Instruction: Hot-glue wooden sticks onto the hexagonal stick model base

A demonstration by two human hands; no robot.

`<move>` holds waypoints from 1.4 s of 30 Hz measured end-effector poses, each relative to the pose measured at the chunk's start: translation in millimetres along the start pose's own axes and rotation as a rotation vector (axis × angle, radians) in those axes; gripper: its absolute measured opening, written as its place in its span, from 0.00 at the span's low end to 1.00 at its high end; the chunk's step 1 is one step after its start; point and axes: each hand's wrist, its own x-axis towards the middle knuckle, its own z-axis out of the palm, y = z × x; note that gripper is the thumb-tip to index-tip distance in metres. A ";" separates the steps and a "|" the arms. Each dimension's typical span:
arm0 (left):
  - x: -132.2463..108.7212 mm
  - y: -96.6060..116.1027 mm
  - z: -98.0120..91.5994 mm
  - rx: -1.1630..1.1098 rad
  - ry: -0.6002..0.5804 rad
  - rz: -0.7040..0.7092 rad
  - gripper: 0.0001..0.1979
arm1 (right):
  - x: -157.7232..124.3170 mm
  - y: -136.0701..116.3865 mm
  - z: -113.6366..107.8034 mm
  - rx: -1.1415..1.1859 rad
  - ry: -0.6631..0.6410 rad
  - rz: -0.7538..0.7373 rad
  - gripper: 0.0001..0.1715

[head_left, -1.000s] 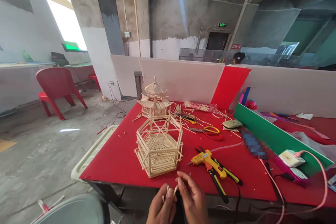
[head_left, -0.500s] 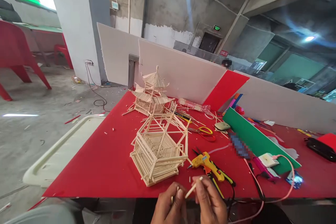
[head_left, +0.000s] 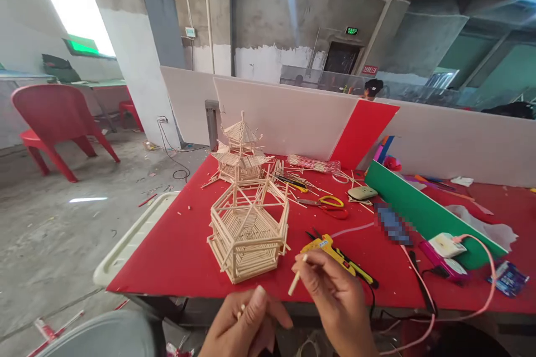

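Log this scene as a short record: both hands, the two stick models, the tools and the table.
Left hand: curled, stick ends showing beside the thumb
Right hand: holds a short stick between thumb and fingers
Front model: six-sided open frame
Back model: tower with pointed roof
Tools: glue gun, partly hidden by right hand; pliers; scissors
Table: red top

Grey concrete wall [head_left: 272, 17], raggedly whitewashed lower down; bright window [head_left: 69, 0] at left; red plastic chair [head_left: 61, 114] on littered concrete floor [head_left: 79, 240]; lit green exit sign [head_left: 352, 30] above a dark door [head_left: 340, 58]
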 end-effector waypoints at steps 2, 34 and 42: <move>2.4 18.2 6.9 0.137 0.157 0.131 0.26 | 3.6 -6.2 -7.3 0.014 -0.057 -0.091 0.07; 93.3 113.8 -9.9 0.688 0.093 0.222 0.09 | 27.1 132.1 -108.5 -0.929 -0.343 0.378 0.27; 103.6 111.1 -27.3 0.681 -0.004 0.280 0.09 | 25.6 112.2 -118.9 -0.710 -0.090 0.437 0.20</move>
